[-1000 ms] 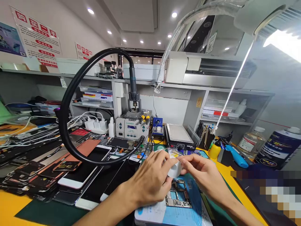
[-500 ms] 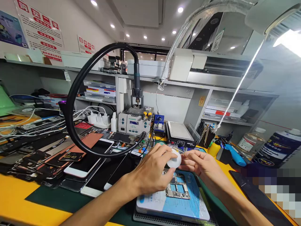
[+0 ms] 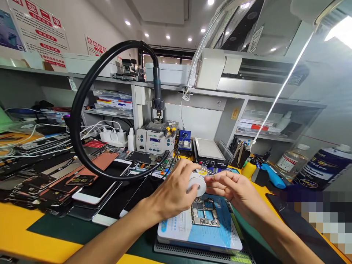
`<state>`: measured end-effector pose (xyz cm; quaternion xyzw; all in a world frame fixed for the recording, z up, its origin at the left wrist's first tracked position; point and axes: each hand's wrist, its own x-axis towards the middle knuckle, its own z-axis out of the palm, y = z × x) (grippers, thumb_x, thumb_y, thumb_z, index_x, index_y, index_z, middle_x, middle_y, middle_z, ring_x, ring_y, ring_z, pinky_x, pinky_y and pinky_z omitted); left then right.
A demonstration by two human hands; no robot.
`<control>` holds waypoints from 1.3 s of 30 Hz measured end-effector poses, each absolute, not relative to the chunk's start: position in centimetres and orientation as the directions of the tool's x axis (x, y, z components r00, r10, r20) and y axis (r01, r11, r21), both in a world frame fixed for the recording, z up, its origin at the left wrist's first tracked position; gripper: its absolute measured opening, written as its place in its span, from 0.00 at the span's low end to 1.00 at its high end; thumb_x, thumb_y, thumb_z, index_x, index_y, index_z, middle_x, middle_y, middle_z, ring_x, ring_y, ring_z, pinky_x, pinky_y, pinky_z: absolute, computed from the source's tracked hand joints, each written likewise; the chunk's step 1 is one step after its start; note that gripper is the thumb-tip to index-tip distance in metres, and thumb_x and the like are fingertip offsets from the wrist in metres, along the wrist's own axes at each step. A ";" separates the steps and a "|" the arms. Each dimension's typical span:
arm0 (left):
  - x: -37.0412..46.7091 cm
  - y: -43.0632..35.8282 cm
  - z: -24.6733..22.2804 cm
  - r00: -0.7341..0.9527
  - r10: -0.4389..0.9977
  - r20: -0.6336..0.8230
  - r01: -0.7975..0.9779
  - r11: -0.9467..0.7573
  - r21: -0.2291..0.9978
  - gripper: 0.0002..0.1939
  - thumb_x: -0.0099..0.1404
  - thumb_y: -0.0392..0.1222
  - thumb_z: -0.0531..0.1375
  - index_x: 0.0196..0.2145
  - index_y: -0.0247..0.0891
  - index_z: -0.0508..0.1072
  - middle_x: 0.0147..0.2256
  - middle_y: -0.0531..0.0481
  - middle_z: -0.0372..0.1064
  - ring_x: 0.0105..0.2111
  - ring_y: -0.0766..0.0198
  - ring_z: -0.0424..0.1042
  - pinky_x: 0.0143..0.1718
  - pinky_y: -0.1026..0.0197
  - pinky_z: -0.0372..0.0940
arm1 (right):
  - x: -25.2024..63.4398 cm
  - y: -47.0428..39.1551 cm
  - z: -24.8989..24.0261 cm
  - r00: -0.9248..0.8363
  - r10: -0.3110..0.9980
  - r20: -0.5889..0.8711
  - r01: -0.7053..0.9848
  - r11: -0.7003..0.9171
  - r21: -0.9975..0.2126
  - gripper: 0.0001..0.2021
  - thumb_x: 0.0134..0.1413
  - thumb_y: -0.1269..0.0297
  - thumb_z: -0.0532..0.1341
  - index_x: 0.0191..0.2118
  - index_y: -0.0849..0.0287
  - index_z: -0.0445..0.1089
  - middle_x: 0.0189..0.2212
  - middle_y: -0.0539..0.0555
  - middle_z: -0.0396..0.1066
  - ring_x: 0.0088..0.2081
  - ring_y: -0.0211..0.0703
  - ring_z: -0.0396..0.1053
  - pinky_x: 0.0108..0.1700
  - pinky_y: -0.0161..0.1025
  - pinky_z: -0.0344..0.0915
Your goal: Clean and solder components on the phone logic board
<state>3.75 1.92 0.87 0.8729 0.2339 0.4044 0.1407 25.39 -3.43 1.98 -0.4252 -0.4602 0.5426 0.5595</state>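
Observation:
A round white spool (image 3: pixel 198 186) is gripped between the thumb and fingers of my left hand (image 3: pixel 178 189). My right hand (image 3: pixel 229 185) is just to the right of the spool, its fingertips pinched together close to the rim; whatever they hold is too small to make out. Below both hands, a phone circuit board (image 3: pixel 205 216) with a rectangular opening lies flat on a blue and white box (image 3: pixel 181 234). The box rests on a dark perforated pad (image 3: pixel 192 252).
Phones and screens (image 3: pixel 101 183) are piled to the left. A thick black hose (image 3: pixel 74 121) loops up from the soldering station (image 3: pixel 156 141). Behind my hands sits a flat heating plate (image 3: pixel 209 148). A yellow bottle (image 3: pixel 249 168), a clear bottle (image 3: pixel 291 159) and a dark blue can (image 3: pixel 323 167) stand right.
The spool has turned in my left hand, so its hub opening and edge show more. The whole view has shifted slightly, and both hands stay close together.

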 end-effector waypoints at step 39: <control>2.0 3.9 1.2 0.719 0.480 0.503 0.465 -0.870 0.166 0.13 0.71 0.32 0.57 0.52 0.35 0.71 0.48 0.41 0.74 0.49 0.50 0.72 0.52 0.49 0.70 | 25.3 -3.2 2.0 0.089 0.985 0.149 0.126 0.137 -0.983 0.25 0.45 0.38 0.75 0.32 0.59 0.83 0.38 0.62 0.83 0.43 0.56 0.80 0.50 0.51 0.77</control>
